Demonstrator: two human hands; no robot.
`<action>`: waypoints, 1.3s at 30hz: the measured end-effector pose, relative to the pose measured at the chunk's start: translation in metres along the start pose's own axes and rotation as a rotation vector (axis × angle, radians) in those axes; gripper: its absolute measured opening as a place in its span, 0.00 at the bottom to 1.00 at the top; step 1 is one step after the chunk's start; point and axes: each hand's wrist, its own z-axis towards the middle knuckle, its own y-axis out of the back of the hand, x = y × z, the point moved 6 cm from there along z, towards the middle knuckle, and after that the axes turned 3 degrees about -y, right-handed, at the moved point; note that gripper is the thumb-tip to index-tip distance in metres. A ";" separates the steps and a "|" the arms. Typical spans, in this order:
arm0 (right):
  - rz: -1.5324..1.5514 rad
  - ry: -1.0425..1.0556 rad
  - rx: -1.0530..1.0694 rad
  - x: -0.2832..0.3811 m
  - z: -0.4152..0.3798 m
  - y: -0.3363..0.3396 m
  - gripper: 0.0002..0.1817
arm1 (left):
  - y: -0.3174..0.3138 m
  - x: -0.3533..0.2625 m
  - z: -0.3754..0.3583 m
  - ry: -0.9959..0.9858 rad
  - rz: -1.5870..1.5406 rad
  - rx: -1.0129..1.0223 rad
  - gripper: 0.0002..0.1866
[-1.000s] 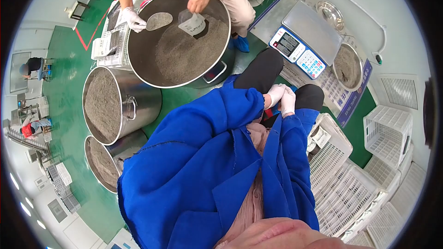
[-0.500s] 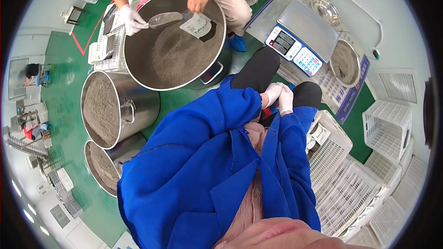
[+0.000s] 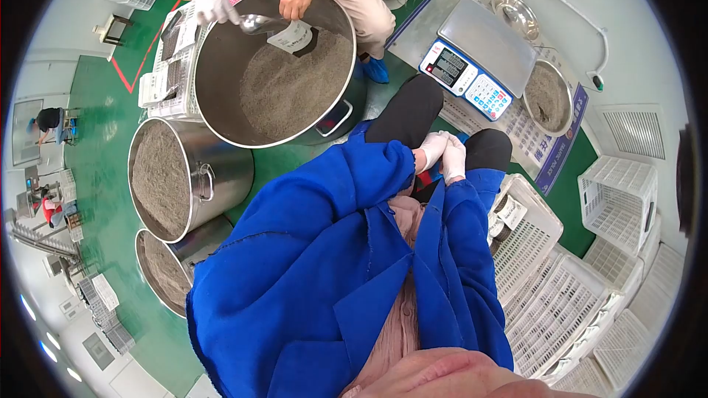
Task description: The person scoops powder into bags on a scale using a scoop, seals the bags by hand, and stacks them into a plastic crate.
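Note:
Both of my hands wear white gloves and meet between my knees. My left hand [image 3: 433, 149] and my right hand [image 3: 453, 158] touch each other, fingers together; whether anything is between them is too small to tell. Beyond my knees stands a scale [image 3: 472, 77] with a lit display. Across from me a co-worker holds a metal scoop [image 3: 258, 24] in a gloved hand and a labelled pouch [image 3: 295, 37] in a bare hand, both over a large steel pot [image 3: 221, 96] of grey granules.
Two more steel drums [image 3: 221, 184] [image 3: 193, 247] of granules stand at the left. Right of the scale are a bowl of granules [image 3: 547, 96] and a metal dish [image 3: 516, 16]. White crates [image 3: 618, 203] and trays [image 3: 538, 243] stand at the right.
The co-worker's scoop and pouch have moved up and left, the scoop now tipped at the pouch's opening. My hands have stayed together in about the same place.

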 end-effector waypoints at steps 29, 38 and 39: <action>-0.034 0.011 -0.010 0.001 0.000 0.000 0.15 | -0.001 -0.005 -0.010 0.028 -0.039 0.000 0.19; 0.039 0.145 0.034 -0.023 0.025 0.005 0.16 | 0.002 0.002 0.002 -0.057 -0.034 0.010 0.20; 0.040 0.141 0.037 -0.023 0.025 0.004 0.16 | 0.001 0.001 0.000 -0.049 -0.041 0.008 0.20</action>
